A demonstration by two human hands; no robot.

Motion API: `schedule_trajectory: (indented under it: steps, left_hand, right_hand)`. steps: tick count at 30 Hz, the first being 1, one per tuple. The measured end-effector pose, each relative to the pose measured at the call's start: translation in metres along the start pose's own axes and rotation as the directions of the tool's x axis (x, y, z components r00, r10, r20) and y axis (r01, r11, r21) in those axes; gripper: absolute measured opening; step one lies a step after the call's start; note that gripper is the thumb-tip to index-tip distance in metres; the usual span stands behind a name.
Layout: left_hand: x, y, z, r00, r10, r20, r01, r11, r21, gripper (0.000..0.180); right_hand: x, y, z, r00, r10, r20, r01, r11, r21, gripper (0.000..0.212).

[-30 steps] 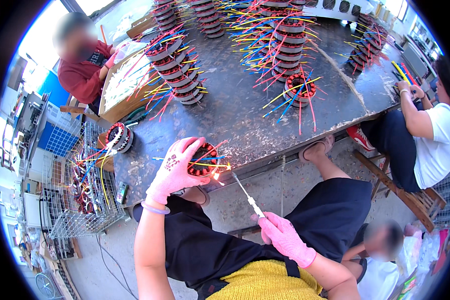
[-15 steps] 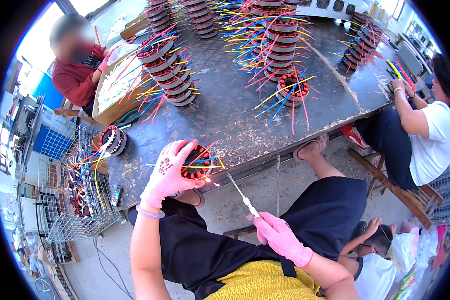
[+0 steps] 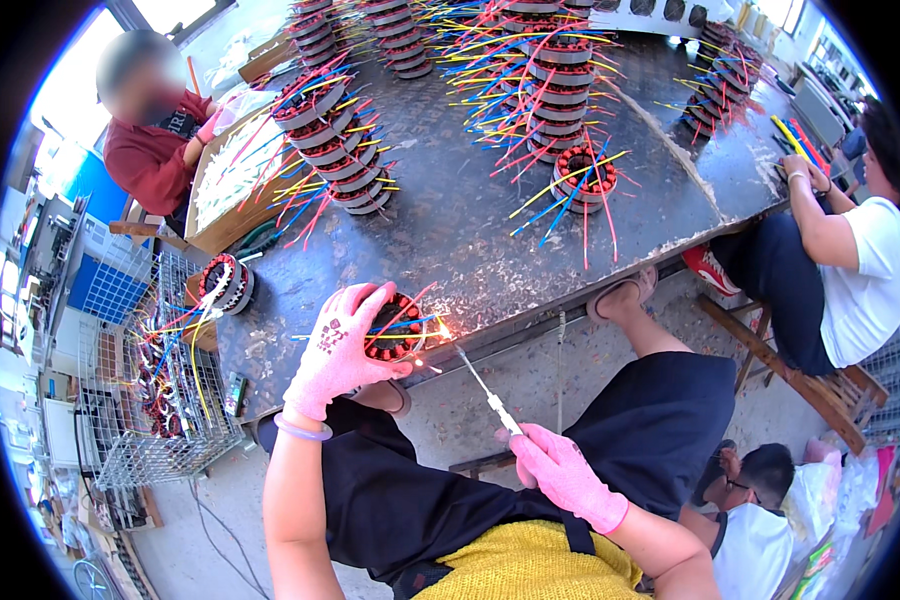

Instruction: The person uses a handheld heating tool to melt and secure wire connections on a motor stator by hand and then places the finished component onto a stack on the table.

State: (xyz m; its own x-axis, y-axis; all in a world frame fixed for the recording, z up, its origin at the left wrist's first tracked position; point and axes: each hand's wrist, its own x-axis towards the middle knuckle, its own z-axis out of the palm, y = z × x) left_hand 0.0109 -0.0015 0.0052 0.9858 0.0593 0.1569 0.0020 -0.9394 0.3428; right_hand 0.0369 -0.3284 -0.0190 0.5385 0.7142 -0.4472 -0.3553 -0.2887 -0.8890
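Note:
My left hand [image 3: 338,345], in a pink glove, grips a motor stator [image 3: 400,347] with red windings and a dark centre. Red, blue and yellow wires stick out of it toward the right. Lower right, my right hand [image 3: 565,475], gloved in pink too, is closed on a slim tool [image 3: 501,412] with a white handle and a thin metal shaft. Its tip points up and left at the wire ends. An orange flame or glow [image 3: 444,330] shows there, and a smaller bright spot lies below it. Whether the tip touches a wire cannot be made out.
Stacked stators [image 3: 558,95] with coloured wires stand on the dark worktable [image 3: 450,245]. A single stator [image 3: 227,283] sits at the table's left corner, beside a wire basket [image 3: 165,455]. A cardboard box [image 3: 210,228] stands farther back. Other people sit left, right and lower right.
An orange flame or glow has flared up at the wire ends near the tool's tip. Both hands hold nearly the same places. The person at lower right has shifted their head and arm.

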Motion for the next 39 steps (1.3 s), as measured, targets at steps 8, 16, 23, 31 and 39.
schedule_trajectory:
  steps: [8,16,23,31,39]
  left_hand:
    - [0.000,0.003,-0.001,1.000,-0.020,0.008,0.020,1.000,-0.011,0.096]
    - [0.002,0.006,-0.003,0.999,-0.027,0.019,0.027,1.000,-0.007,0.097]
    - [0.003,0.007,-0.003,0.999,-0.029,0.019,0.029,1.000,0.002,0.097]
    - [0.002,0.008,-0.002,0.999,-0.030,0.017,0.029,1.000,0.003,0.097]
    - [0.000,0.005,-0.002,1.000,-0.023,0.006,0.023,1.000,0.003,0.097]
  right_hand:
    - [0.001,-0.004,0.002,1.000,0.026,-0.004,-0.026,0.999,0.048,0.035]
    - [-0.002,-0.012,-0.001,1.000,0.002,0.007,-0.002,0.999,-0.044,0.037]
    - [-0.002,-0.013,-0.001,1.000,0.018,0.000,-0.018,0.999,-0.034,0.038]
    - [-0.002,-0.013,-0.002,0.999,-0.037,0.013,0.038,0.996,-0.085,0.037]
    - [-0.001,-0.005,-0.001,0.999,-0.054,0.002,0.054,0.995,-0.082,0.035]
